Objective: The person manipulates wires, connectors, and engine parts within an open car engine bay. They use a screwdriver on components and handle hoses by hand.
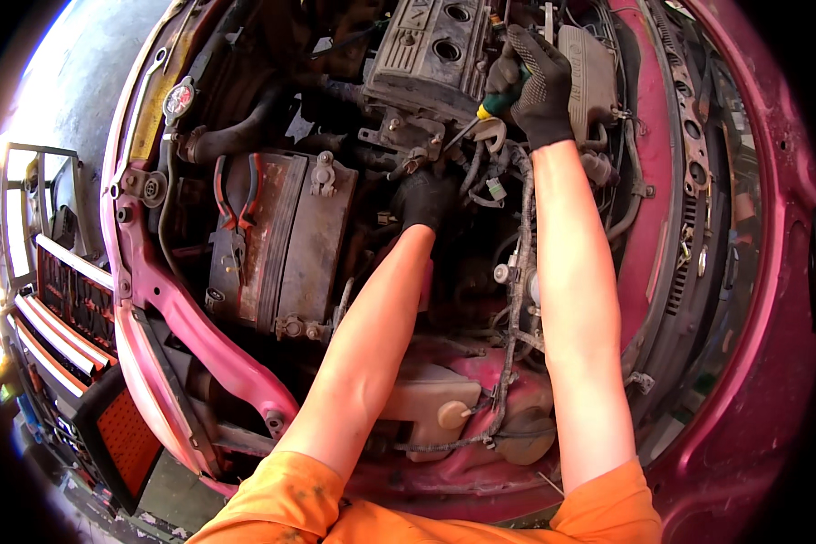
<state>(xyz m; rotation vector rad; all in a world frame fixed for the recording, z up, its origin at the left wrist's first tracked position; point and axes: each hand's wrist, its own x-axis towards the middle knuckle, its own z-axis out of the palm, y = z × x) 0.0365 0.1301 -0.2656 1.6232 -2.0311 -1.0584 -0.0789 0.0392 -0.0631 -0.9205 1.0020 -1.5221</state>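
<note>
My right hand, in a grey dotted glove, is closed on a green-and-yellow screwdriver, whose shaft slants down-left toward a metal housing at the end of the engine. My left hand, in a black glove, reaches among the hoses just below that housing; its fingers are mostly hidden in shadow and behind parts. Above both hands sits the engine's valve cover. A wiring harness with loose connectors runs down beside my right forearm.
Red-handled pliers lie on the battery. Pink body rails border the engine bay, and a black rubber hose crosses the upper left. An orange-and-black tool cabinet stands outside the car at the lower left.
</note>
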